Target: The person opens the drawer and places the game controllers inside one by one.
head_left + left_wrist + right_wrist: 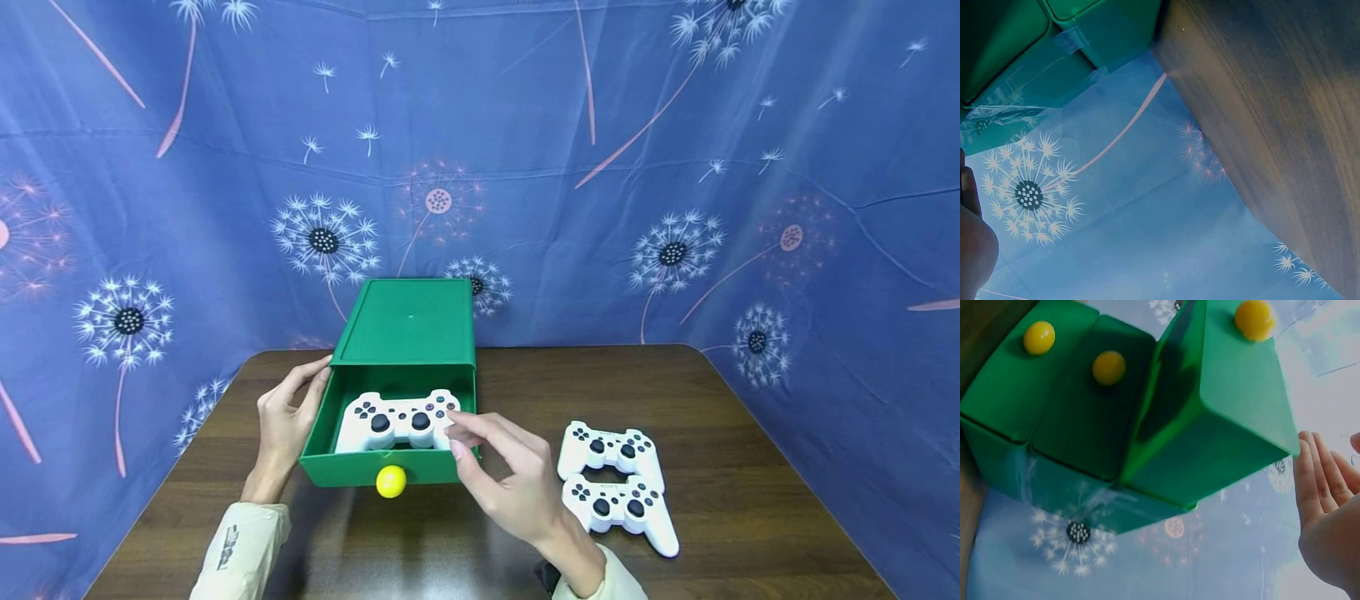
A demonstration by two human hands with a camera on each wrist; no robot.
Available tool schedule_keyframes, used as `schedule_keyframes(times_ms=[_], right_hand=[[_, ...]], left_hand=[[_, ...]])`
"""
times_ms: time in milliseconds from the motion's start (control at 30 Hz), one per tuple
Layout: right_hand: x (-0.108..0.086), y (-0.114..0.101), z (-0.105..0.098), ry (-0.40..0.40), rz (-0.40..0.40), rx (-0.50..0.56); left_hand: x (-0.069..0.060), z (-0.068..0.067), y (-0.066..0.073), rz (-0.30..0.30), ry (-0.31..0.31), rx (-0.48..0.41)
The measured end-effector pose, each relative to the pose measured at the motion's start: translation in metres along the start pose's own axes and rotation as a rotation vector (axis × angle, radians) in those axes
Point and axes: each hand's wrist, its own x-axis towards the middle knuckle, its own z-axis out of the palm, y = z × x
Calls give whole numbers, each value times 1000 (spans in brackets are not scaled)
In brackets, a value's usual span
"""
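A green drawer cabinet (408,321) stands on the table with its top drawer (341,469) pulled out. Inside that drawer lies a white game controller (401,410), sticks facing up. My right hand (517,475) is at the drawer's right front corner, thumb and fingertips beside the controller's right grip; whether they touch it I cannot tell. In the right wrist view its fingers (1319,478) look straight. My left hand (288,417) touches the cabinet's left side with extended fingers. Only a dark part of the left hand (975,250) shows in the left wrist view.
Two more white controllers, a rear one (611,454) and a front one (622,508), lie together on the brown wooden table (720,467) at the right. Yellow round knobs (1109,367) mark the drawers. A blue dandelion-print cloth (555,250) hangs behind.
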Motion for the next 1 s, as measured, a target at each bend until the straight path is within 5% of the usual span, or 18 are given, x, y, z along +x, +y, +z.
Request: schedule_keyframes(times_ms=[400, 567, 1000], right_hand=[[-16, -15, 18, -223, 83, 113], [-23, -16, 25, -334, 149, 72], [-26, -11, 39, -433, 301, 58]], left_hand=[[2, 0, 0, -4, 3, 0], [2, 1, 0, 0, 1, -2], [1, 0, 3, -11, 7, -12]])
